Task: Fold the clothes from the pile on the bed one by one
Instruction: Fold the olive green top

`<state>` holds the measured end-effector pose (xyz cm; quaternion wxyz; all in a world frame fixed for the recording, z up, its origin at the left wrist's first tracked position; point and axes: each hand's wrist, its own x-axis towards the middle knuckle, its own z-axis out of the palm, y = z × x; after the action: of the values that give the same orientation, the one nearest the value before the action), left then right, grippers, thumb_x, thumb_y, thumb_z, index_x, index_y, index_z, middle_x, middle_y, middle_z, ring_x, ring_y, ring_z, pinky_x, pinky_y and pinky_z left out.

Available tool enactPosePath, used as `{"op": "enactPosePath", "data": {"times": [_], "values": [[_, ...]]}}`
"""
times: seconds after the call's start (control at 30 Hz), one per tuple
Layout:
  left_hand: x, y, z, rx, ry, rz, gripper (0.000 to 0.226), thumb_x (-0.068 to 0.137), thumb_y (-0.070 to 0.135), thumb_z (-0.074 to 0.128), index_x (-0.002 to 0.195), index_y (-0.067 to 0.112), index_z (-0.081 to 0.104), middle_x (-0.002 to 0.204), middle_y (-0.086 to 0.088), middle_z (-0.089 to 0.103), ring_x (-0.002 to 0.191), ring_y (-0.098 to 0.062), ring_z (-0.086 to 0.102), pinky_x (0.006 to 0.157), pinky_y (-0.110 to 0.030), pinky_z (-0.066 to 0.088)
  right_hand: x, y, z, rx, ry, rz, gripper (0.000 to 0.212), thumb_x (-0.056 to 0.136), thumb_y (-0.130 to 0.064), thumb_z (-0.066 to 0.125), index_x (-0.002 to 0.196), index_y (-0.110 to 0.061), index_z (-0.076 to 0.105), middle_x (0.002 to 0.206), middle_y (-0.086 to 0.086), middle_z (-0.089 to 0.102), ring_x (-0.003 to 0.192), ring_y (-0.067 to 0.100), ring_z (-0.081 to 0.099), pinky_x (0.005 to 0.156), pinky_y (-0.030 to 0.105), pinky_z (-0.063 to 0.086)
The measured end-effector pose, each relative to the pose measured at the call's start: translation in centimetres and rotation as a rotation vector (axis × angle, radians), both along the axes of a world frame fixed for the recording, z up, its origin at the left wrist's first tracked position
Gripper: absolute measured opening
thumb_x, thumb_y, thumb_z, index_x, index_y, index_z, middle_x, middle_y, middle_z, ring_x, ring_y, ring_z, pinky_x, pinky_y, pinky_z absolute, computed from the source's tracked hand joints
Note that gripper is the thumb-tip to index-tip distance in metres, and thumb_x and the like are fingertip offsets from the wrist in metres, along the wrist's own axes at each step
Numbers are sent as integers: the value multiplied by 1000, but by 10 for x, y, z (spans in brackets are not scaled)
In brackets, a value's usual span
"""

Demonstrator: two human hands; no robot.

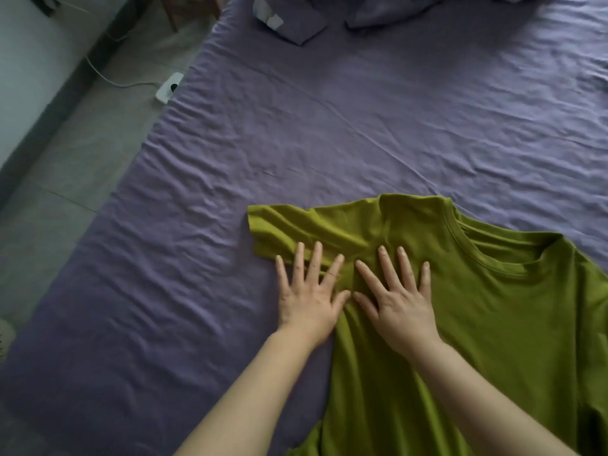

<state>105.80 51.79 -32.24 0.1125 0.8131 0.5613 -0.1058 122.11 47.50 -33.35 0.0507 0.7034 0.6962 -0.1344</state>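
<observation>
**Fingers spread flat, smoothing a green T-shirt on a purple bed**

Head view: The fingers (316, 258) of the left hand (307, 299) are straight and splayed, palm down, lying half on the hem of a sleeve and half on the sheet. The right hand (396, 304) lies just beside it, thumbs nearly touching, its fingers equally spread and pressing flat on the chest of an olive-green cotton T-shirt (477, 324). Neither hand pinches any cloth.

The shirt lies face up at the near right of the bed with the purple sheet (296, 143), collar pointing away, its left sleeve (286, 230) stretched out leftward and still creased. This looks like the flattening step, before any fold is made. The next move probably calls for pinching that sleeve or the shoulder and carrying it across the body.

At the far end of the bed lie a folded grey-purple garment (292, 21) and, near it, more rumpled grey-purple cloth (388, 14), well apart from the shirt. A white power strip (169, 88) with its cable sits on the floor to the left. Nothing lies over the sleeve to hinder the fold.
</observation>
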Motion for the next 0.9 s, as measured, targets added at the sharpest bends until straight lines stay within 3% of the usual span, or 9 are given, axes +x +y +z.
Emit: {"op": "enactPosePath", "data": {"times": [0.13,0.2,0.33,0.4,0.47,0.57,0.67,0.8,0.9], "values": [[-12,-11,10,-86,77,104,65,95,56,32,151,33,9,160,-10,-5,146,-32,-6,114,-55,-3,2,-1,10,-44,-50,12,59,90,-59,24,142,-35,37,153,9,30,142,35,21,110,60,15],[-16,-29,22,-127,83,120,66,98,48,36,152,31,3,159,-10,-13,146,-29,-13,116,-49,-2,0,-19,18,-92,-20,14,57,94,-54,32,146,-31,31,156,9,22,144,34,14,112,56,14],[-28,-96,36,-264,-32,151,60,98,37,43,151,28,18,160,-5,1,147,-23,-1,118,-37,8,-9,-85,25,-45,17,-4,53,87,-46,49,134,-22,51,143,14,44,134,36,37,108,53,28],[-35,-130,37,-271,-134,150,51,94,32,53,143,24,40,153,-6,27,142,-25,22,114,-35,22,-15,-122,23,-52,48,5,57,80,-45,57,131,-20,54,139,14,49,131,35,42,105,50,25],[-41,-162,40,-258,-246,160,39,85,28,66,122,20,61,128,-4,54,121,-27,50,101,-39,44,-21,-158,26,-71,66,40,59,76,-42,63,130,-20,55,139,14,50,132,34,38,103,49,24],[-43,-195,46,-384,-245,238,54,89,33,60,139,22,43,131,1,50,121,-21,48,103,-34,38,-30,-200,29,-97,81,66,55,79,-43,40,127,-21,57,141,15,47,134,32,30,104,49,23],[-49,-206,51,-493,-285,405,67,89,35,62,146,23,29,141,-1,46,128,-22,46,105,-33,35,-33,-221,27,-87,86,63,53,80,-42,45,127,-22,56,141,15,46,134,33,31,105,48,23],[-60,-213,63,-523,-347,507,37,86,41,65,109,14,61,108,-8,66,103,-26,59,85,-35,43,-36,-228,30,-61,102,32,53,72,-38,70,122,-22,61,137,16,51,129,35,44,104,50,36],[-74,-221,70,-746,-644,638,30,78,41,71,88,14,63,88,-8,69,82,-16,61,80,-39,50,-41,-234,37,-44,91,-30,45,74,-38,65,115,-19,67,131,16,56,123,35,52,94,52,45]]}}
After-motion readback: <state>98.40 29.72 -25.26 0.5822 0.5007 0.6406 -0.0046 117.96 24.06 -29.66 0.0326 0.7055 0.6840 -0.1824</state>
